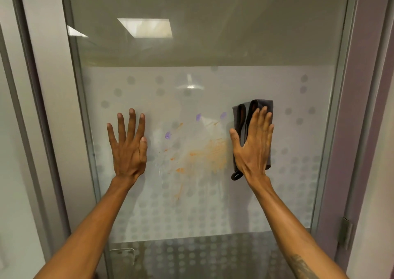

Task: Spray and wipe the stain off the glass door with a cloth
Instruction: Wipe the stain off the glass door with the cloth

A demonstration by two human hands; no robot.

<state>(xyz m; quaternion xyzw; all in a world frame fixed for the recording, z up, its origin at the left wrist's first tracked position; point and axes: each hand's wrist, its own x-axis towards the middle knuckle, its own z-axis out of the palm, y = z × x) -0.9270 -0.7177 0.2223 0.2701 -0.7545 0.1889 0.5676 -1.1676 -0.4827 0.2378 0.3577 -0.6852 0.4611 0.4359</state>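
Hands flat on the glass door (213, 50): left hand (128, 148) spread wide and bare, right hand (253, 144) pressing a dark cloth (241, 116) with straight fingers. Orange stain (209, 155) smeared between them.

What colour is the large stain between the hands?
The stain is orange, seen best in the head view.
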